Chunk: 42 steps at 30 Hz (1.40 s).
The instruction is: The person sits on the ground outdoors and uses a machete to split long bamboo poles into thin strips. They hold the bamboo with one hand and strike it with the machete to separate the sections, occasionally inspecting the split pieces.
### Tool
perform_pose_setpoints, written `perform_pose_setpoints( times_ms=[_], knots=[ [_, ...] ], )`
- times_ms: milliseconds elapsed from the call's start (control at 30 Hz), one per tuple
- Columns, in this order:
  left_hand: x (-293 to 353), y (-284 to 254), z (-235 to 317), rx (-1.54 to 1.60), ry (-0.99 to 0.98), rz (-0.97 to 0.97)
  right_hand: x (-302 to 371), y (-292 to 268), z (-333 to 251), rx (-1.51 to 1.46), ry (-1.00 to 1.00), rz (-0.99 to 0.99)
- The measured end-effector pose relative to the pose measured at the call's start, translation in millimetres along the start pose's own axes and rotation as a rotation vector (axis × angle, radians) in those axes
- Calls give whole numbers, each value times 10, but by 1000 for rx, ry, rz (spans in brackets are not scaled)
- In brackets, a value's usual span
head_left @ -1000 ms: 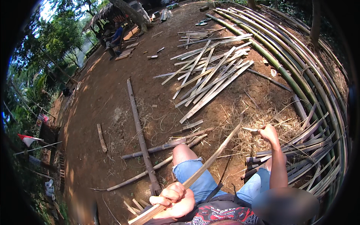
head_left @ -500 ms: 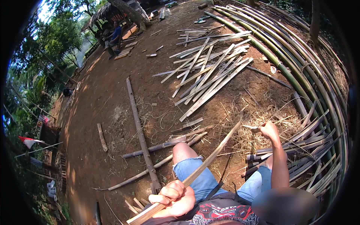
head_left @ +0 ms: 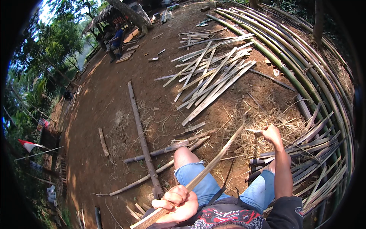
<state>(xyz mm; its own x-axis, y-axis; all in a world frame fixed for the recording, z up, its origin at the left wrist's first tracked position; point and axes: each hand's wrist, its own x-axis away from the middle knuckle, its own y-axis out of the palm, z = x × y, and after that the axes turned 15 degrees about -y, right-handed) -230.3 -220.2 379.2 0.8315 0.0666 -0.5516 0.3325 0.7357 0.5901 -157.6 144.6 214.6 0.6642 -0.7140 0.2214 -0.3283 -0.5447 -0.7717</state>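
My left hand point(head_left: 176, 202) is closed around the lower part of a long bamboo strip point(head_left: 207, 170), which slants up and to the right across my thigh. My right hand point(head_left: 271, 134) grips a knife point(head_left: 254, 132) by its handle, most of which the fingers hide. The short blade points left, close to the strip's far end; whether it touches the strip I cannot tell. Thin curled shavings point(head_left: 248, 141) lie on the ground beneath the blade and around the strip's end.
Split bamboo slats point(head_left: 219, 80) lie crisscrossed ahead. Long green bamboo poles point(head_left: 282, 61) curve along the right, with more strips point(head_left: 316, 160) beside my right arm. A dark pole point(head_left: 141, 133) crosses other sticks at left. A seated person point(head_left: 116, 38) is far off near a thatched shelter.
My right hand and the knife have shifted very slightly left and down. More of the right sleeve shows now. The left hand keeps its hold on the bamboo strip.
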Motion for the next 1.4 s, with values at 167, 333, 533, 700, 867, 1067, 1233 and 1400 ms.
perform_pose_setpoints(
  times_ms=[167, 333, 533, 700, 867, 1067, 1233, 1400],
  knots=[
    [11, -22, 10, 15, -6, -33, 22, -38, -62, 20, -4, -33],
    [-5, -29, 10, 15, -14, -23, -30, 10, 1, 17, -28, -3],
    [-21, -10, 19, -18, -34, 15, -37, -3, -54, 35, -34, 6],
    [-44, -2, 27, -23, -41, 13, -9, -64, -142, 4, -32, -11],
    [-44, 7, 14, -17, -49, 11, -18, -58, -110, 10, -31, 3],
    [-45, -6, 10, -26, -57, 6, 3, -66, -130, 2, -28, 31],
    [-57, 7, 18, -43, -49, 9, 24, -111, -177, -1, -24, 3],
    [-56, -2, 12, -37, -47, 10, 42, -144, -218, 13, -25, -6]
  ],
)
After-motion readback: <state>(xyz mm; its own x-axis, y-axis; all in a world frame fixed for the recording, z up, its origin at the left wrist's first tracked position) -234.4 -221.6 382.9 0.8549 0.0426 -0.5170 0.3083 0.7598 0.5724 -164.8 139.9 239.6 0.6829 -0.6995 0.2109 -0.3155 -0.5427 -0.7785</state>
